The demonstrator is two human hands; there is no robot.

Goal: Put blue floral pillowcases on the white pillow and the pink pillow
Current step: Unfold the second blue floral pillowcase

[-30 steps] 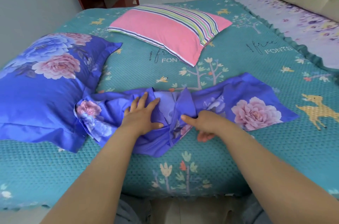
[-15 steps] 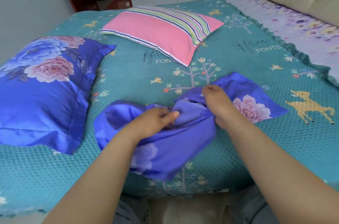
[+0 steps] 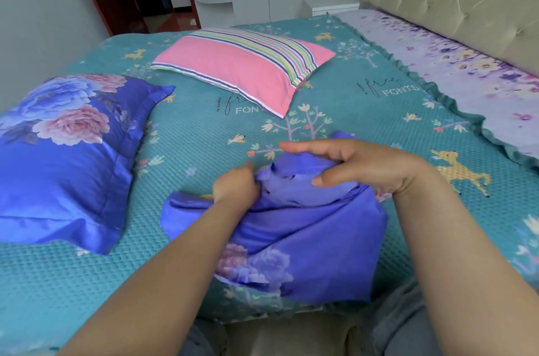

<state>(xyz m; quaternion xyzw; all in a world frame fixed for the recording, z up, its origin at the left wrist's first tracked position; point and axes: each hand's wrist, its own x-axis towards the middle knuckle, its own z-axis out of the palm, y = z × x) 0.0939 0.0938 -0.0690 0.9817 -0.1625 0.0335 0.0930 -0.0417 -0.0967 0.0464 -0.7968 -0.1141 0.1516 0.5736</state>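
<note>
A: Loose blue floral satin pillowcase is bunched at the near edge of the teal quilted bedspread, part of it draped over that edge. It is gripped by the left hand, fingers curled into the gathered cloth; it is pinched by the right hand between thumb and curled fingers, the forefinger held out straight.

B: Risks?

A: The mouth of the case could be lost in the folds, likely, if the bunch is gripped through both layers. The slick cloth could slide off the near edge if released.

B: The pillows?

A: The pink pillow with striped band lies bare near the far edge. A pillow already cased in blue floral lies at the left edge, cut off by the frame; whether the white pillow is inside cannot be told.

B: Hidden?

A: The left fingertips are buried in cloth. The opening of the case is not made out.
</note>
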